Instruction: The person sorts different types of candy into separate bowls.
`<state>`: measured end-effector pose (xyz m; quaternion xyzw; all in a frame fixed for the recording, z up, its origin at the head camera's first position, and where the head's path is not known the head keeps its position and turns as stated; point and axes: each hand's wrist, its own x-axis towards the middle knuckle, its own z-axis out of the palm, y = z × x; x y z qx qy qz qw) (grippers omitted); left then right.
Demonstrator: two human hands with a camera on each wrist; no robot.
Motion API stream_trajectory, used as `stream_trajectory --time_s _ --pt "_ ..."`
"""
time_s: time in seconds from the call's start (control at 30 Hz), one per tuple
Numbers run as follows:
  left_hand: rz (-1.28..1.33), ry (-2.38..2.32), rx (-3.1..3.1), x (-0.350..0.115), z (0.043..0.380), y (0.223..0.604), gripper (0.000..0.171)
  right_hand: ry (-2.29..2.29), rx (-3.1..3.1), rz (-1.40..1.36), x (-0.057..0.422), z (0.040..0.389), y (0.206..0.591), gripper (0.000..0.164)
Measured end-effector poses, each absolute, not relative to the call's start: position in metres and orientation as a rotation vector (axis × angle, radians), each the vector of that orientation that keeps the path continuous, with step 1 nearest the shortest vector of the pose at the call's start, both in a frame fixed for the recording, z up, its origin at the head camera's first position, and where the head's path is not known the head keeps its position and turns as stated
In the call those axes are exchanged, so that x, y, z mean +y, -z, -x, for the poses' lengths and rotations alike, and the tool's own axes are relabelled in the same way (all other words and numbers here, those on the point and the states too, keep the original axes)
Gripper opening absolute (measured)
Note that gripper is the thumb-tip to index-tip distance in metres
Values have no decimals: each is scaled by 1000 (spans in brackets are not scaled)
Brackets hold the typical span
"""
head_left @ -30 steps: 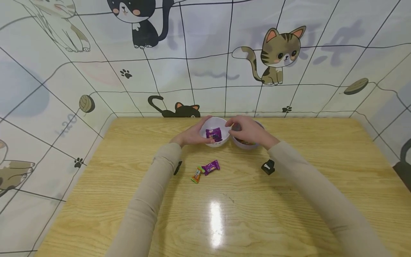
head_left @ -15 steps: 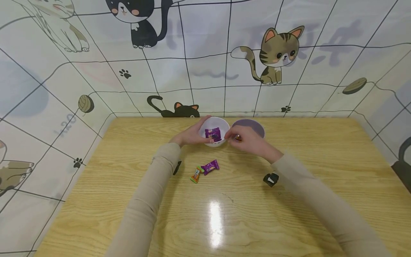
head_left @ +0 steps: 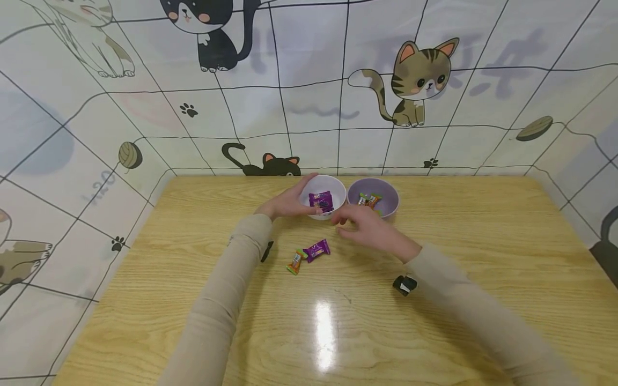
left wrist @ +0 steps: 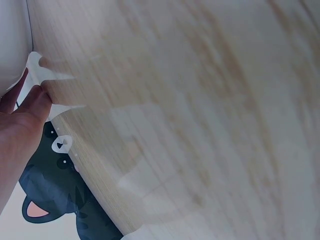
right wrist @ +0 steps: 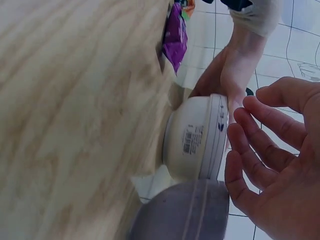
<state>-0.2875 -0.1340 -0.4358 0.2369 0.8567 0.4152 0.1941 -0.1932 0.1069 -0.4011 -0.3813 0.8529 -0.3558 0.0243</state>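
Observation:
My left hand (head_left: pixel 289 203) holds a white bowl (head_left: pixel 334 185) at the back of the table, thumb at its near rim and fingers round the far left side. Inside lie purple wrapped candies (head_left: pixel 321 201). Just to the right stands a lilac bowl (head_left: pixel 388 188) with orange-and-green wrapped candies (head_left: pixel 370 201) in it. My right hand (head_left: pixel 369 228) hovers in front of the two bowls, its fingers loosely bent and spread apart with nothing between them, as the right wrist view also shows. On the table nearer me, a purple candy (head_left: pixel 317 250) touches an orange-and-green one (head_left: pixel 296 261).
A patterned cat-print curtain (head_left: pixel 309 107) rises right behind the bowls along the wooden table's (head_left: pixel 217 187) back edge. A small black piece (head_left: pixel 404 284) shows beside the right sleeve, and a black object (head_left: pixel 605 246) stands at the far right.
My right hand has come from over the lilac bowl, past the white bowl's rim, down toward me, its fingers spreading. The lilac bowl's candies are now uncovered. My left hand stays in place.

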Motion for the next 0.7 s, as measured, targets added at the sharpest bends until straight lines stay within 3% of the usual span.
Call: stream_trajectory --time_s 0.7 --pt "-670 -1129 2434 -134 287 435 102 1107 2530 1153 89 183 429 16"
